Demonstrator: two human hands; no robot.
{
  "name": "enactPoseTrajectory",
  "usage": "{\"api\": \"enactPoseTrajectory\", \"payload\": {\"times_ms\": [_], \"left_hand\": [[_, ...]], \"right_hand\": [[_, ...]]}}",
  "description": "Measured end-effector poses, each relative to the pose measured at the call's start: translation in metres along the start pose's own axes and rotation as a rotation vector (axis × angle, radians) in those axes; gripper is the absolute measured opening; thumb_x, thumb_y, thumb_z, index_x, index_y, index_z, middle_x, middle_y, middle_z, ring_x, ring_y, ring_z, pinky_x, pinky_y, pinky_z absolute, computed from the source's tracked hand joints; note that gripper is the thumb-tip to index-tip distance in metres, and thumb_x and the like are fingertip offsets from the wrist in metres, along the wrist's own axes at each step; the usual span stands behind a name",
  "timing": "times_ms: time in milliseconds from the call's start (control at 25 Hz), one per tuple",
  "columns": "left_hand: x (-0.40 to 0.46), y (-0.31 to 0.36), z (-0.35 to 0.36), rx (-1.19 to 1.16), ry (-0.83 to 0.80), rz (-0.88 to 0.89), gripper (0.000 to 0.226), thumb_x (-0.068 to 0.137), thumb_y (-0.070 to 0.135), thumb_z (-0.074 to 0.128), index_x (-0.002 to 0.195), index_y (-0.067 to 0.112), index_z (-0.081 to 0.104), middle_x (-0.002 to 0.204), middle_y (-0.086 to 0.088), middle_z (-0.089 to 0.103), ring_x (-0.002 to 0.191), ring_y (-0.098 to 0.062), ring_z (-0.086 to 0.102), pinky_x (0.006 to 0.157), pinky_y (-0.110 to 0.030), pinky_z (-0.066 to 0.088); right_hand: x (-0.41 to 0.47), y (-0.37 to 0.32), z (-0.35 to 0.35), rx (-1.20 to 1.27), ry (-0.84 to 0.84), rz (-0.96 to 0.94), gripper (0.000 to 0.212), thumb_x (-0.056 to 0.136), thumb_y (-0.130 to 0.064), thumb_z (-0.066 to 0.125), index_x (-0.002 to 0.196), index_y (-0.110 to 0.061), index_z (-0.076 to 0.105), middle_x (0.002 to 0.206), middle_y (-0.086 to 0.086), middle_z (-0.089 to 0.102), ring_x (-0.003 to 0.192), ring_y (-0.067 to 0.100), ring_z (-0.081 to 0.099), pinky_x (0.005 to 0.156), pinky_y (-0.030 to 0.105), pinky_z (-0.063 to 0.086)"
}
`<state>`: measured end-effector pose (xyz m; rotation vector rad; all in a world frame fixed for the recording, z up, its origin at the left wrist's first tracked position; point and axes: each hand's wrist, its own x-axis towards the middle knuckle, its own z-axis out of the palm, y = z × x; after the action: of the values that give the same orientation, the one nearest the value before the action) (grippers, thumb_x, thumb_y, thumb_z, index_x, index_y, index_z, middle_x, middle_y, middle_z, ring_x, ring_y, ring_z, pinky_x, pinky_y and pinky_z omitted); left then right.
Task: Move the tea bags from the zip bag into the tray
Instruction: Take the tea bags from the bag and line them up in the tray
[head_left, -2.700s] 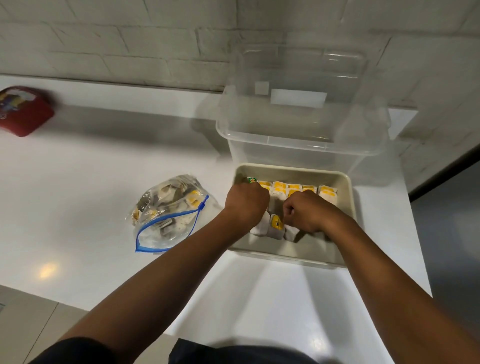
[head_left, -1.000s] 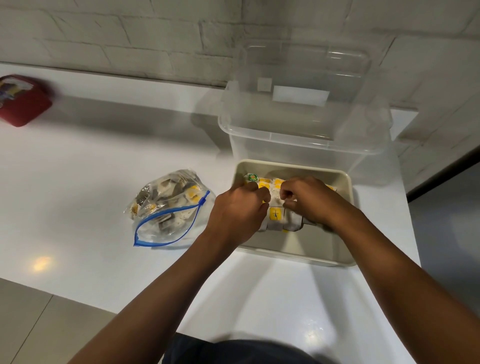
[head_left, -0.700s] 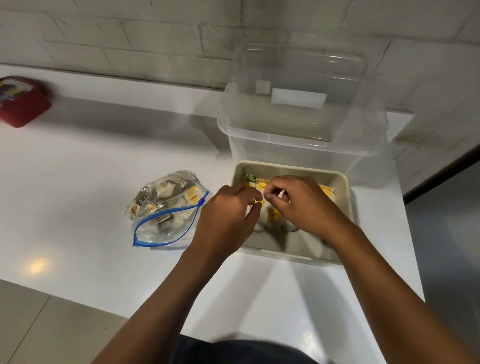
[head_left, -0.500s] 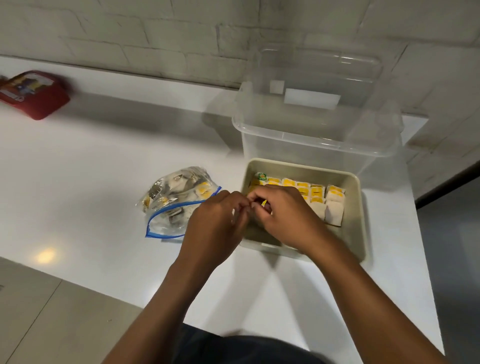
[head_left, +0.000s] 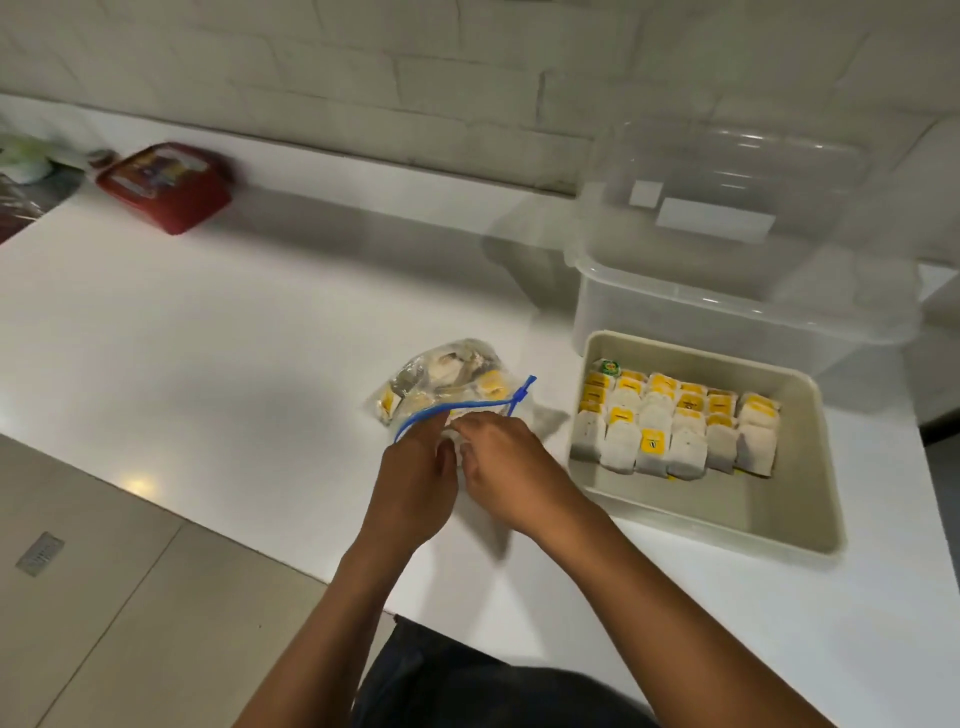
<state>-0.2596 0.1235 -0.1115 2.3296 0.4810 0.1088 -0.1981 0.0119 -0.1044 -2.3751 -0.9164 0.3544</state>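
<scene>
One zip bag (head_left: 447, 387) lies just ahead of both hands, holding a heap of tea bags too jumbled to count. The left hand (head_left: 415, 486) and right hand (head_left: 511, 467) meet at its blue-edged mouth, fingers curled at the opening; whether they pinch the plastic or a tea bag I cannot tell. Right of the right hand sits one tray (head_left: 810, 499), its tea bags (head_left: 675, 421) in roughly three rows at the far end, the near end bare. Bare counter (head_left: 182, 338) spreads left of the left hand.

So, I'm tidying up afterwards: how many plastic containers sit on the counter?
3: beige tray holding tea bags at right, clear lidded bin behind it, red container far left. Others may lie off-frame.
</scene>
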Motion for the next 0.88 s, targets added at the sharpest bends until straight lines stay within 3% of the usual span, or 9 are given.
{"api": "enactPoseTrajectory", "payload": {"times_ms": [80,160,280,320,400,480,640,880], "left_hand": [[0.008,-0.009,-0.002,-0.097,-0.107,-0.068,0.045,0.099,0.006,0.041,0.137,0.028,0.053,0.114,0.005,0.064,0.107,-0.017,0.060,0.069,-0.008,0.036],[0.021,-0.023,-0.009,-0.098,-0.113,-0.043,0.048,0.097,0.006,0.042,0.140,0.027,0.050,0.123,0.003,0.064,0.109,-0.019,0.061,0.076,-0.011,0.039],[0.038,-0.044,-0.015,0.081,-0.173,-0.019,0.058,0.093,0.004,0.044,0.149,0.019,0.037,0.143,-0.009,0.052,0.113,-0.032,0.061,0.084,-0.031,0.046],[0.040,-0.047,-0.017,0.159,-0.220,-0.018,0.063,0.092,0.005,0.044,0.152,0.020,0.031,0.150,-0.010,0.044,0.114,-0.035,0.059,0.085,-0.033,0.047],[0.043,-0.049,-0.018,0.258,-0.278,-0.022,0.069,0.093,0.009,0.045,0.155,0.022,0.020,0.156,-0.011,0.033,0.115,-0.036,0.058,0.084,-0.034,0.045],[0.045,-0.049,-0.019,0.280,-0.280,-0.016,0.068,0.095,0.014,0.046,0.155,0.026,0.018,0.154,-0.009,0.035,0.112,-0.034,0.060,0.083,-0.035,0.047],[0.054,-0.052,-0.027,0.268,-0.244,-0.022,0.061,0.100,0.024,0.042,0.156,0.028,0.016,0.156,-0.003,0.035,0.119,-0.029,0.057,0.093,-0.033,0.046],[0.059,-0.060,-0.038,0.223,-0.251,0.024,0.068,0.100,0.023,0.042,0.158,0.028,0.008,0.157,-0.002,0.035,0.121,-0.028,0.056,0.093,-0.031,0.046]], "right_hand": [[0.018,-0.006,0.015,0.028,-0.039,0.038,0.037,0.090,-0.003,0.046,0.126,-0.005,0.054,0.121,0.013,0.059,0.111,0.029,0.056,0.087,0.027,0.043],[0.043,-0.012,0.024,0.089,-0.068,0.123,0.038,0.088,-0.001,0.047,0.126,0.001,0.051,0.122,0.017,0.056,0.112,0.029,0.053,0.093,0.031,0.043],[0.073,-0.018,0.029,0.107,-0.161,0.235,0.019,0.086,0.001,0.048,0.098,0.004,0.063,0.089,0.013,0.063,0.083,0.024,0.054,0.065,0.028,0.040],[0.077,-0.019,0.032,0.066,-0.198,0.262,0.018,0.089,-0.001,0.049,0.097,0.005,0.064,0.084,0.010,0.059,0.081,0.022,0.051,0.060,0.025,0.036],[0.080,-0.018,0.042,-0.009,-0.212,0.298,0.025,0.093,-0.008,0.051,0.113,0.003,0.060,0.098,0.012,0.056,0.096,0.023,0.051,0.073,0.024,0.040],[0.084,-0.021,0.051,-0.049,-0.161,0.363,0.030,0.096,-0.010,0.048,0.124,-0.002,0.053,0.119,0.014,0.056,0.111,0.028,0.052,0.090,0.032,0.044],[0.105,-0.032,0.061,0.092,-0.018,0.527,0.029,0.103,-0.014,0.032,0.114,-0.006,0.058,0.109,0.011,0.061,0.108,0.028,0.059,0.084,0.031,0.044],[0.110,-0.042,0.059,0.157,0.093,0.560,0.031,0.103,-0.014,0.036,0.112,-0.001,0.063,0.113,0.017,0.066,0.107,0.032,0.061,0.091,0.038,0.048]]}}
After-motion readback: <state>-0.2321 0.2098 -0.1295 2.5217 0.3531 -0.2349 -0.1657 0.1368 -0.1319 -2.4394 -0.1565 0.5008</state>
